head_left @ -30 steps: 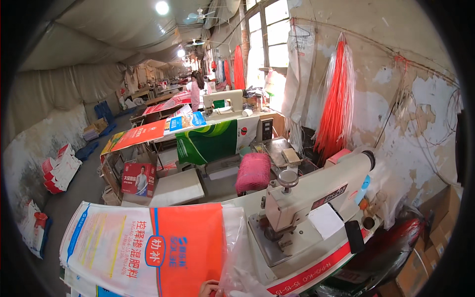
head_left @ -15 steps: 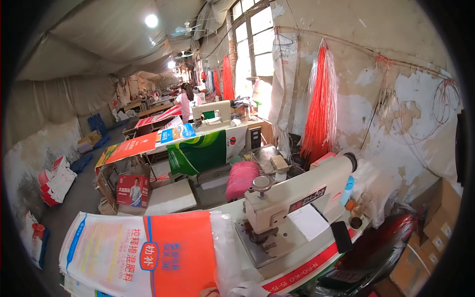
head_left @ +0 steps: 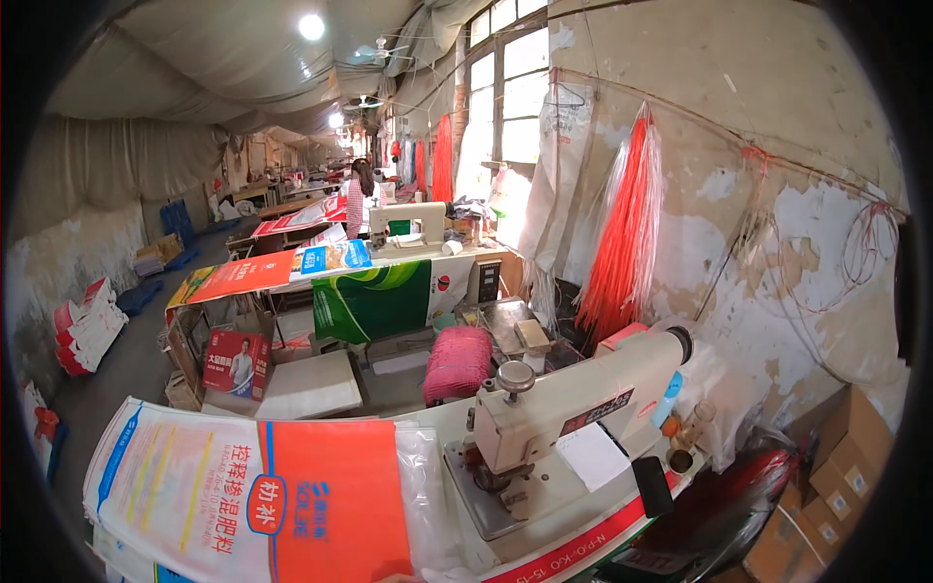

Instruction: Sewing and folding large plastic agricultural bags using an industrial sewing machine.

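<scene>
Right at the bottom edge, a sliver of a hand (head_left: 400, 579) peeks in, touching the near end of the orange and white woven sack (head_left: 253, 496) — which hand it is, and whether its fingers are spread or curled, I cannot tell; the other hand is out of the picture. The sack lies flat just left of the cream sewing machine (head_left: 573, 408), its clear plastic liner (head_left: 428, 496) running up to the machine's base. On the machine's own table, to the right of the machine, sit a sheet of white paper (head_left: 593, 455) and a dark phone (head_left: 653, 486). Behind the machine — a pink cushioned stool (head_left: 457, 361), with a flat white box (head_left: 309, 384) to the machine's far left. Farther back, a green banner (head_left: 374, 299) hangs off a second table, and red plastic strips (head_left: 622, 233) hang on the peeling wall beyond the machine. Deep down the hall, a person in a striped top (head_left: 356, 199) stands at more tables.
</scene>
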A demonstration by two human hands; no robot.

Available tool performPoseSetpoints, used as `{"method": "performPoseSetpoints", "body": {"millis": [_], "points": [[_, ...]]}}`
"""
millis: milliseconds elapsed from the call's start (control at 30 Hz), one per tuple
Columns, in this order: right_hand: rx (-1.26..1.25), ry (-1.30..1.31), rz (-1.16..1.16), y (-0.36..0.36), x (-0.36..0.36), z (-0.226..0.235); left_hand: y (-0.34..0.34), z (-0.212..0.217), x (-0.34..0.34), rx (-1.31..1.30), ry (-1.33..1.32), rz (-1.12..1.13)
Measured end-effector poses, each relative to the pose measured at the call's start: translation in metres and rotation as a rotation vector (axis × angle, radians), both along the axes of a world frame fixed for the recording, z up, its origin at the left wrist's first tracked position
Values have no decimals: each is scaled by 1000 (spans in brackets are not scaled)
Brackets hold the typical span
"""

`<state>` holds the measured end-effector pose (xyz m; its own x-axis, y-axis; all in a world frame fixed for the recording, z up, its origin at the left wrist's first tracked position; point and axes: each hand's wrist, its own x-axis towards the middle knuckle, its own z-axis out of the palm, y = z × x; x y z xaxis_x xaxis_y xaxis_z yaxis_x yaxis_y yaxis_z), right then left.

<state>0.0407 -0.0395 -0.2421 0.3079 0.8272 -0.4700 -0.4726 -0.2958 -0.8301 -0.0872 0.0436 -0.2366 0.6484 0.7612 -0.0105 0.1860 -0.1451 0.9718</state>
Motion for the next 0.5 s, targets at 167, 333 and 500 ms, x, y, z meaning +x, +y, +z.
{"method": "performPoseSetpoints", "body": {"millis": [167, 333, 500], "points": [[188, -1337, 85, -7, 18, -20, -6, 16, -9, -277, -474, 427], [238, -1144, 9, -16, 37, 5, -23, 29, -18, -129, -358, 426], [592, -807, 323, -16, 13, 42, -31, 25, -20, -266, -253, 315]]}}
